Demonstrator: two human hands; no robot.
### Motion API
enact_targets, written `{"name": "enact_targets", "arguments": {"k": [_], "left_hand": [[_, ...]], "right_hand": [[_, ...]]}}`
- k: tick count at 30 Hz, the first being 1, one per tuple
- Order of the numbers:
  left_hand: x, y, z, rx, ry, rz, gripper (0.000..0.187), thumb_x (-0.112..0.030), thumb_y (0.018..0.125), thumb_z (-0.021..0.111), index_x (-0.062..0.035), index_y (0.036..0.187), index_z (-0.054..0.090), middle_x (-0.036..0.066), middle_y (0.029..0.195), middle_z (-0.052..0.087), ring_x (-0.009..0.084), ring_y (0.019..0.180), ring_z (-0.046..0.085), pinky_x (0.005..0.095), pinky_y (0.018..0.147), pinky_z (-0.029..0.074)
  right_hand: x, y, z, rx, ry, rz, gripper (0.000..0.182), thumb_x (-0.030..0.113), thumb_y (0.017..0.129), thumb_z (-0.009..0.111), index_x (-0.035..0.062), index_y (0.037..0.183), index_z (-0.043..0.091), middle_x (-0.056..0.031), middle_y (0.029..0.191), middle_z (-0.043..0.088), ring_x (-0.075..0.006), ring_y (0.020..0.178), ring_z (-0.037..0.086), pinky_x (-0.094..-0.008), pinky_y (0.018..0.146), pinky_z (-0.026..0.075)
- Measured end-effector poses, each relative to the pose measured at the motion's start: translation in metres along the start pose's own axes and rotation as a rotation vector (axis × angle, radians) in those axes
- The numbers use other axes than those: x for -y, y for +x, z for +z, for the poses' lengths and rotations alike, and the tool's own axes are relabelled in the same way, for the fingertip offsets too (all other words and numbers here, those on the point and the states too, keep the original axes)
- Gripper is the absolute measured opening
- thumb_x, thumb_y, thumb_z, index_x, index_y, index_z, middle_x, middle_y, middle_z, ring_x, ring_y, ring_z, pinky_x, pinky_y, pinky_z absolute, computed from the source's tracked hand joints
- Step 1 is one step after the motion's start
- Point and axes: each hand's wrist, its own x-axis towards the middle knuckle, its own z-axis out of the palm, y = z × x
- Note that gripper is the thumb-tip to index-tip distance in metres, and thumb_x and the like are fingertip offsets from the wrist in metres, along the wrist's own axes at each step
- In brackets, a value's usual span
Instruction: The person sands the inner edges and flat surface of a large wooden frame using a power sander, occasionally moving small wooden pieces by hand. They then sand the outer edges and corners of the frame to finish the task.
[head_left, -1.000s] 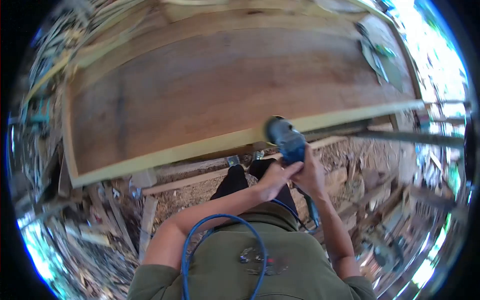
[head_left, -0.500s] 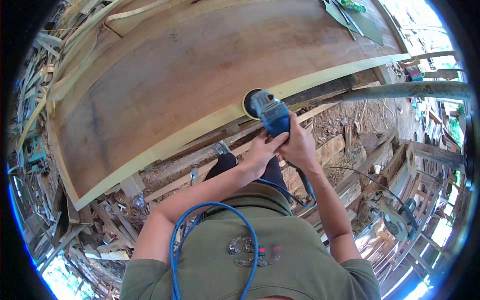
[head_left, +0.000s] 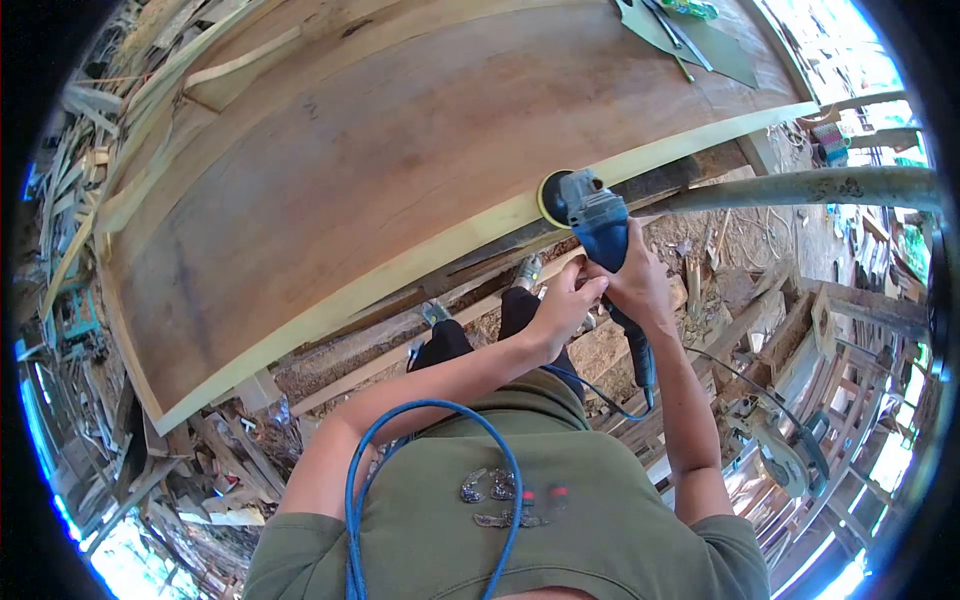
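Observation:
My right hand (head_left: 640, 285) is wrapped round the body of a blue and grey angle grinder (head_left: 603, 235). The grinder's round sanding disc (head_left: 552, 200) rests at the pale edge strip (head_left: 450, 240) of a large brown wooden panel (head_left: 380, 170). My left hand (head_left: 562, 312) is beside the right one, against its fingers, with its own fingers curled and thumb bent inward. Whatever the left fingers pinch, if anything, is hidden. The grinder's rear end (head_left: 642, 365) points down towards my body, and a blue cable (head_left: 440, 405) loops over my shirt.
A grey-brown pole (head_left: 800, 190) juts in from the right. On the panel's far right lie a green sheet (head_left: 730, 60) and thin strips. Another corded power tool (head_left: 790, 460) stands at lower right. Wood scraps (head_left: 230, 440) litter the left, and beams cross the ground near my feet.
The grinder and my right hand have moved right along the pale edge strip. My left hand has moved right too and now sits lower beside the grinder. Both feet have come into view.

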Motion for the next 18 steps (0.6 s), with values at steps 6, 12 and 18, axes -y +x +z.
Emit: {"name": "enact_targets", "arguments": {"k": [6,12,18], "left_hand": [[-0.020,0.028,0.019,0.064,0.071,-0.051,0.041,-0.016,0.097,0.053,-0.0072,0.135,0.041,0.002,0.119,0.054,0.0126,0.111,0.053,0.0312,0.097,0.043],[-0.036,0.068,0.054,0.141,0.085,0.017,0.065,-0.017,0.096,0.055,-0.0077,0.151,0.023,0.009,0.146,0.041,0.0101,0.107,0.055,0.0236,0.083,0.045],[-0.041,0.090,0.070,0.162,0.117,-0.001,0.068,-0.021,0.096,0.057,-0.0094,0.152,0.020,0.016,0.151,0.033,0.0203,0.121,0.052,0.0317,0.097,0.043]], "right_hand": [[-0.026,0.031,-0.021,-0.002,-0.015,-0.008,0.079,0.039,0.068,0.074,0.0082,0.131,0.038,-0.0259,0.092,0.067,-0.0441,0.089,0.065,-0.0510,0.077,0.051],[-0.075,0.081,-0.053,-0.119,0.033,0.043,0.077,0.040,0.069,0.071,0.0079,0.130,0.038,-0.0271,0.092,0.067,-0.0451,0.088,0.065,-0.0514,0.076,0.052],[-0.133,0.130,-0.088,-0.213,0.028,0.141,0.086,0.044,0.068,0.071,0.0042,0.136,0.036,-0.0301,0.098,0.066,-0.0456,0.093,0.065,-0.0498,0.083,0.051]]}}
